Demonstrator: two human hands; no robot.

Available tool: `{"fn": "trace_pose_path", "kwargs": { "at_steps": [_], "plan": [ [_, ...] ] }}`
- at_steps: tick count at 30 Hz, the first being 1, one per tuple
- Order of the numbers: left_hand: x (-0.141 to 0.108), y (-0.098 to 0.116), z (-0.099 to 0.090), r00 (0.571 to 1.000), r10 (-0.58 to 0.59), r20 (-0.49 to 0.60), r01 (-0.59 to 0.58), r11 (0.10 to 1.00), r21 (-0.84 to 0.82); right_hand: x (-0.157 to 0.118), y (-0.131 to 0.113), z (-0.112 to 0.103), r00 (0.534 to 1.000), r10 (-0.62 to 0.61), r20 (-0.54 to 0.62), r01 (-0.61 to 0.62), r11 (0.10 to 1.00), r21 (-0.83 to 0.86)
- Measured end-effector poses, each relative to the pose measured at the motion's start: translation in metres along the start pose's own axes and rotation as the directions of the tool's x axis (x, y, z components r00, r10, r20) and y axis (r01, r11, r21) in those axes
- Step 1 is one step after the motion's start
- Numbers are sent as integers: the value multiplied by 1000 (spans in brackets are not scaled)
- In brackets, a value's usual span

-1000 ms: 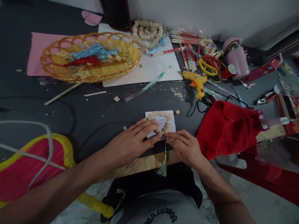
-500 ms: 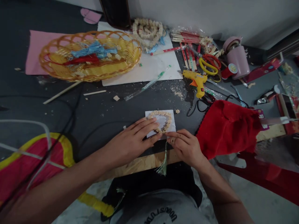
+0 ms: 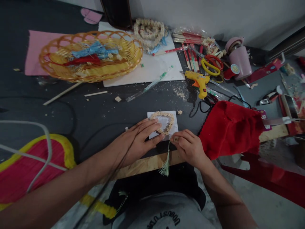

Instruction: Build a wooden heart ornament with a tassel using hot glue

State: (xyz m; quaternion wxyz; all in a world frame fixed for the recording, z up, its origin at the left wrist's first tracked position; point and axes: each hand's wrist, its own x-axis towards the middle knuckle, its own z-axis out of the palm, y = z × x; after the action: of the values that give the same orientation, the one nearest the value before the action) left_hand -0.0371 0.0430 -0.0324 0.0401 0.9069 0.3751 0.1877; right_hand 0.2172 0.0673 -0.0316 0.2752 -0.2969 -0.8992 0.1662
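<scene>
A ring of small, pale wooden pieces (image 3: pixel 169 125), roughly heart-shaped, lies on a white square of paper (image 3: pixel 175 115) near the table's front edge. My left hand (image 3: pixel 140 136) rests flat over its left side, fingers stretched out and fingertips touching the pieces. Below the ring a pale green tassel (image 3: pixel 166 165) hangs over the table edge on a thin cord. My right hand (image 3: pixel 189 148) is closed in a pinch beside the top of that cord, at the paper's lower right corner. What its fingertips hold is hidden.
A yellow wicker basket (image 3: pixel 95 78) with blue and red tassels stands at the back left. Further right lie a yellow glue gun (image 3: pixel 199 82), scissors (image 3: pixel 211 68) and a red cloth (image 3: pixel 231 130). A dark cable crosses before my left arm.
My right hand's extended index finger has drawn back from the ring's lower edge and curled into a pinch. My left hand stays on the ring. A dark cable has swung across my left arm.
</scene>
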Motion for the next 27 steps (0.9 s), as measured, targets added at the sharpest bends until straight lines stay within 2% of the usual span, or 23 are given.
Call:
{"fn": "trace_pose_path", "kwargs": {
  "at_steps": [5, 13, 15, 19, 21, 27],
  "plan": [
    [-1, -1, 1, 999, 47, -8, -47, 999, 26, -1, 0, 1, 1000, -3, 23, 4, 1000, -24],
    [-4, -3, 5, 998, 50, 28, -51, 998, 46, 2, -3, -2, 999, -31, 11, 31, 1000, -6],
    [-4, -3, 5, 998, 38, 41, -40, 998, 42, 3, -5, -3, 1000, -4, -8, 4, 1000, 2],
    [-1, -1, 4, 999, 19, 38, -21, 999, 32, 8, -6, -4, 989, 125, -82, -127, 992, -17],
    [0, 0, 3, 999, -3, 33, 3, 1000, 12, 12, -5, -5, 989, 135, -53, -139, 987, -85],
    [2, 2, 8, 997, -74, -18, 72, 993, -92, 28, -1, -10, 989, 75, 129, -46, 976, -214]
  ]
}}
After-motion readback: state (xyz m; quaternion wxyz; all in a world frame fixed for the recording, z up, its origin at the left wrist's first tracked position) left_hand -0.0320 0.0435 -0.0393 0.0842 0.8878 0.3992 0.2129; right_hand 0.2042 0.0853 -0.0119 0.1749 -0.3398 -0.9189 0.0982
